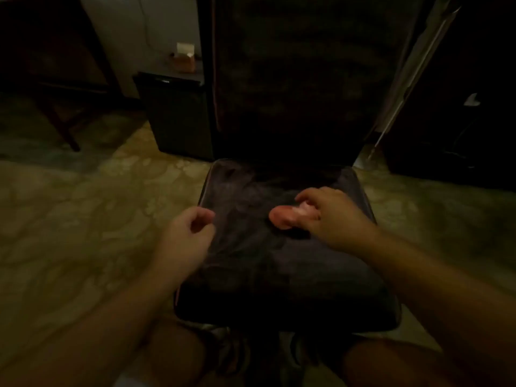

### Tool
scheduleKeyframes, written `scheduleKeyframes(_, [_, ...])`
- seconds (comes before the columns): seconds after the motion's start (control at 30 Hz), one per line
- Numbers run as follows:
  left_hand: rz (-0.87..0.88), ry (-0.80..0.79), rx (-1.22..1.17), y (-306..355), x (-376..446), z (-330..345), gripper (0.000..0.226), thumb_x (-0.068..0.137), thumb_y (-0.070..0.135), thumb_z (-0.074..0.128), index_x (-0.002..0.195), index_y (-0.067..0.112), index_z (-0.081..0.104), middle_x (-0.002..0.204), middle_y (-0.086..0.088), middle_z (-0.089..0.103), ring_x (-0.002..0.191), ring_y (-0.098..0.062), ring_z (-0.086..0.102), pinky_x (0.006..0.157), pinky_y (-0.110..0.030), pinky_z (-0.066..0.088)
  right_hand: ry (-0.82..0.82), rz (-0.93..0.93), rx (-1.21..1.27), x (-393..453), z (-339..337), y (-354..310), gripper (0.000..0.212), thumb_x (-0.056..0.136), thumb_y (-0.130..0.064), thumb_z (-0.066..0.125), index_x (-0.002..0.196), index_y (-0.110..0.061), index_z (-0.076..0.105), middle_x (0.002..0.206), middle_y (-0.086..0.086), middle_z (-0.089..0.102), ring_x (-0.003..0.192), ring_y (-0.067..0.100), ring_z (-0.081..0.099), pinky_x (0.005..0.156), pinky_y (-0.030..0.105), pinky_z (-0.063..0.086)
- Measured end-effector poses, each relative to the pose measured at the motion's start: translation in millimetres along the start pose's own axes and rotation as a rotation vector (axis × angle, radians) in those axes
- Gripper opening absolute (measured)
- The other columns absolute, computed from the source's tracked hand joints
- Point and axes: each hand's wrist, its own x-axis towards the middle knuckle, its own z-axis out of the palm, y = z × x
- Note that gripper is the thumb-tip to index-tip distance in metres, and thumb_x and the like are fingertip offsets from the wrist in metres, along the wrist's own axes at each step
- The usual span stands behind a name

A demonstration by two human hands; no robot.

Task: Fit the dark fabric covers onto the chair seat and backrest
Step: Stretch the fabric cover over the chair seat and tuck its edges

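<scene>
A dark fabric seat cover (279, 261) lies over the chair seat, wrinkled near its left side. The tall backrest (301, 79) behind it is also dark; in this dim light I cannot tell how its cover sits. My left hand (187, 236) is at the seat's left edge with its fingers curled, pinching the fabric, and creases run out from it. My right hand (329, 216) hovers over the middle of the seat, fingers closed around a small pink rounded object (284, 217) that sticks out to the left.
A black box-shaped cabinet (178, 115) stands left of the backrest with a small carton (184, 58) on top. Dark furniture (460, 107) is at the right, and a wooden table leg (64, 127) at the far left. The floor (83, 219) is mottled. My knees are below the seat.
</scene>
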Motion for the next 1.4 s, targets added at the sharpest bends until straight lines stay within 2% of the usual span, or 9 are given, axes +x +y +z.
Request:
scheduleKeyframes(0.17, [-0.046, -0.055, 0.19, -30.3, 18.5, 22.1, 0.025, 0.08, 0.031, 0.069, 0.105, 0.036, 0.072, 0.103, 0.01, 0.074, 0.096, -0.011, 0.07, 0.095, -0.039, 0.058, -0.296, 0.062, -0.469, 54.3, 60.3, 20.1, 0.07, 0.092, -0.059, 0.065, 0.153, -0.038, 0.039, 0.144, 0.003, 0.05, 0.134, 0.036, 0.044, 0.111, 0.057, 0.037])
scheduleKeyframes(0.33, [0.133, -0.083, 0.384, -25.9, 23.7, 47.3, 0.038, 0.089, 0.017, 0.076, 0.127, 0.021, 0.072, 0.122, 0.003, 0.069, 0.113, -0.015, 0.065, 0.098, -0.026, 0.047, -0.346, 0.135, -0.549, 73.3, 89.1, 41.9, 0.073, 0.088, -0.061, 0.069, 0.15, -0.041, 0.037, 0.143, 0.004, 0.051, 0.133, 0.036, 0.046, 0.111, 0.061, 0.033])
scheduleKeyframes(0.6, [0.272, -0.143, 0.302, 23.3, 29.0, 91.0, 0.045, 0.089, 0.027, 0.082, 0.132, 0.021, 0.072, 0.125, 0.001, 0.072, 0.113, -0.014, 0.067, 0.1, -0.021, 0.046, -0.056, 0.074, -0.273, 50.6, 70.8, 32.7, 0.057, 0.089, -0.021, 0.069, 0.14, -0.035, 0.049, 0.12, 0.007, 0.059, 0.113, 0.035, 0.058, 0.091, 0.047, 0.052])
scheduleKeyframes(0.73, [0.187, -0.155, 0.137, 48.6, 11.9, 104.2, 0.046, 0.09, 0.029, 0.084, 0.134, 0.021, 0.071, 0.121, 0.011, 0.072, 0.107, -0.005, 0.068, 0.102, -0.027, 0.054, 0.013, 0.037, -0.06, 7.7, 41.3, 16.6, 0.045, 0.086, -0.033, 0.079, 0.128, -0.031, 0.061, 0.112, 0.004, 0.066, 0.1, 0.028, 0.064, 0.082, 0.042, 0.055])
scheduleKeyframes(0.93, [0.156, -0.286, 0.0, 75.0, -36.4, 120.5, 0.011, 0.091, 0.022, 0.083, 0.095, 0.031, 0.077, 0.09, 0.011, 0.078, 0.087, -0.004, 0.073, 0.084, -0.025, 0.058, 0.099, 0.093, -0.023, -77.6, 8.0, 30.0, 0.042, 0.075, -0.061, 0.081, 0.092, -0.026, 0.066, 0.091, -0.002, 0.062, 0.08, 0.02, 0.061, 0.072, 0.04, 0.052])
scheduleKeyframes(1.03, [0.24, -0.386, 0.093, 61.8, -53.9, 117.3, 0.016, 0.091, 0.015, 0.08, 0.103, 0.026, 0.079, 0.096, 0.005, 0.079, 0.092, -0.014, 0.074, 0.091, -0.036, 0.06, 0.089, 0.131, 0.018, -115.8, 6.6, 44.0, 0.042, 0.078, -0.051, 0.081, 0.1, -0.018, 0.069, 0.102, 0.002, 0.063, 0.091, 0.022, 0.062, 0.082, 0.04, 0.051])
scheduleKeyframes(1.13, [0.309, -0.229, 0.364, 19.6, -46.6, 90.7, 0.038, 0.091, 0.027, 0.079, 0.127, 0.021, 0.072, 0.121, -0.004, 0.074, 0.113, -0.022, 0.068, 0.105, -0.034, 0.052, 0.115, 0.38, 0.212, -144.2, 15.0, 56.5, 0.025, 0.086, -0.038, 0.081, 0.095, -0.02, 0.066, 0.087, 0.0, 0.07, 0.08, 0.02, 0.068, 0.075, 0.04, 0.056])
scheduleKeyframes(1.27, [-0.116, 0.027, 0.36, -75.7, -17.1, 35.8, 0.075, 0.08, 0.057, 0.064, 0.146, 0.024, 0.052, 0.143, -0.016, 0.061, 0.131, -0.038, 0.059, 0.114, -0.05, 0.047, 0.201, 0.549, 0.586, -164.5, 44.9, 73.3, 0.034, 0.09, -0.016, 0.072, 0.121, -0.029, 0.065, 0.098, -0.001, 0.076, 0.092, 0.02, 0.074, 0.087, 0.046, 0.062])
scheduleKeyframes(1.4, [-0.47, 0.087, 0.19, -152.1, 0.2, 6.5, 0.107, 0.067, 0.061, 0.068, 0.161, 0.021, 0.034, 0.16, -0.016, 0.047, 0.143, -0.042, 0.049, 0.119, -0.056, 0.041, 0.257, 0.633, 0.921, -181.6, 69.9, 71.0, 0.034, 0.096, 0.008, 0.051, 0.12, -0.011, 0.065, 0.086, 0.016, 0.073, 0.064, 0.043, 0.067, 0.059, 0.044, 0.054])
